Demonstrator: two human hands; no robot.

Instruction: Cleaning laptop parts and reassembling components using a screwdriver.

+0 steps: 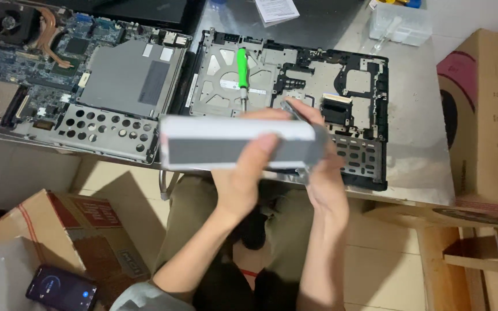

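Saw, nearest the lens, the left hand (240,178) rising from the lower middle of the frame, clasped around a flat grey-and-white slab (226,144), thumb across its front face. Found the slab at the centre of the frame, held level in the air over the near edge of the metal table (427,161). Noted the right hand (324,173) closed on the slab's right end, fingertips (301,112) against a thin metal strip there.

Spotted just behind the slab a black laptop base shell (370,86) with a green-handled screwdriver (242,69) lying on it. Made out a bared circuit board (59,57) at the upper left, a clear plastic tub (402,23) at the upper right, and a phone (61,288) on a cardboard box (87,230) at the lower left.

Judged a slip the main risk: smooth faces, grip only at the right half, long left end unsupported, nothing but floor beneath. Judged also that a backward swing could knock the screwdriver loose, and that pressure on the thin strip could bend it.
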